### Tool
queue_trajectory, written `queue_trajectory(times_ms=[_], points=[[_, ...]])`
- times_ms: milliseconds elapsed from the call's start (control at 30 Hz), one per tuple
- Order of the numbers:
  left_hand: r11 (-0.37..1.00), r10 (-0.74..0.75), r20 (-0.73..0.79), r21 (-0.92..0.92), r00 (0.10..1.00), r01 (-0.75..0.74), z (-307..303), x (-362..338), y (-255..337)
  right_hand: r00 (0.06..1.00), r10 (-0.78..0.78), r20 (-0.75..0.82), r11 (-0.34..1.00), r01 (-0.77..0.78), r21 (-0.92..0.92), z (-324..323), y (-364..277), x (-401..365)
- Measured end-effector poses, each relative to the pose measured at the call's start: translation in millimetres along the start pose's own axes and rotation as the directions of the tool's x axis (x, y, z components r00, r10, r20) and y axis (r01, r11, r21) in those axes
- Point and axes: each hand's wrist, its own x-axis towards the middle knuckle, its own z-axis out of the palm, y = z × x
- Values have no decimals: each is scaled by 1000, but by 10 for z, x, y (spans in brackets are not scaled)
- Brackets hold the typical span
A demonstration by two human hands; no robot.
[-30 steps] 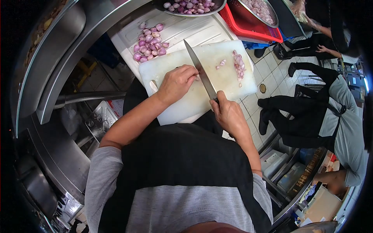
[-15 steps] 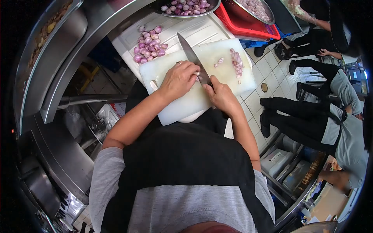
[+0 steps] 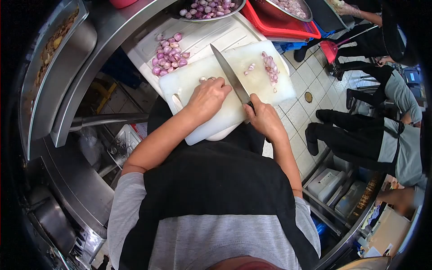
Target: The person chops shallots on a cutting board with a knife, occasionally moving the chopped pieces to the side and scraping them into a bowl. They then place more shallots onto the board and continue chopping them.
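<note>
My right hand (image 3: 264, 118) is wrapped round the black handle of a large knife (image 3: 230, 74), its blade over the white cutting board (image 3: 198, 128). My left hand (image 3: 208, 98) rests on the board left of the blade, fingers curled together; whatever they may hold is hidden. Just beyond its knuckles lies a small pale peeled piece (image 3: 202, 79). Sliced shallots (image 3: 271, 69) form a strip on the right of the board, with a few bits (image 3: 249, 69) beside them. Several whole purple shallots (image 3: 170, 55) lie in a pile past the board's upper left edge.
A metal bowl of shallots (image 3: 211, 10) stands at the top, beside a red basket (image 3: 270, 29) and another metal bowl (image 3: 307, 17). Steel trays (image 3: 67, 83) line the left. People (image 3: 391, 144) stand on the tiled floor at right, near a red dustpan (image 3: 330, 50).
My left hand has drawn back left from the blade. The knife has moved slightly right and away from its fingers. The red dustpan has come into view.
</note>
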Motion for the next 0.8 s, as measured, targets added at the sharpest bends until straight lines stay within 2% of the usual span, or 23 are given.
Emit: queue_trajectory(times_ms=[33,100,133,200,300,333,400,533,600,633,700,733,800], points=[[1000,4,3,2,1000,-4,34,7,-12,1000,7,-6,1000,-7,6,10,0,-6],[993,-40,-142,-117,989,23,63,10,-24,1000,8,-12,1000,-8,9,9,0,-21],[993,-35,-136,-113,990,20,76,-11,-34,1000,6,-15,1000,-6,8,7,0,-26],[996,-72,-223,-66,972,59,71,-72,-53,1000,0,-18,1000,1,7,10,1,-28],[995,-97,-237,-32,967,92,27,-174,-84,1000,-9,-28,1000,9,-9,38,8,-32],[996,-94,-228,-29,969,89,14,-198,-81,999,-14,-36,999,13,-30,47,13,-33],[980,-195,-183,8,964,199,-28,-231,-62,999,-16,-37,999,15,-29,55,30,-32],[979,-203,-133,-30,970,201,-182,-242,-14,1000,-9,-6,999,9,-53,28,-9,-37],[964,-258,-31,-70,966,255,-261,-249,-47,1000,-9,-8,998,9,-61,34,-9,-40],[965,-254,-30,-70,967,252,-265,-243,-88,1000,-12,-8,997,11,-72,36,-11,-44],[993,7,-186,-113,983,-28,-235,-209,-199,999,-27,-19,995,25,-101,40,-40,-56],[993,10,-185,-113,983,-31,-205,-194,-241,999,-43,-28,990,39,-133,44,-59,-61],[986,114,-160,-100,980,-131,-150,-165,-290,994,-90,-59,986,81,-144,67,-108,-115]])
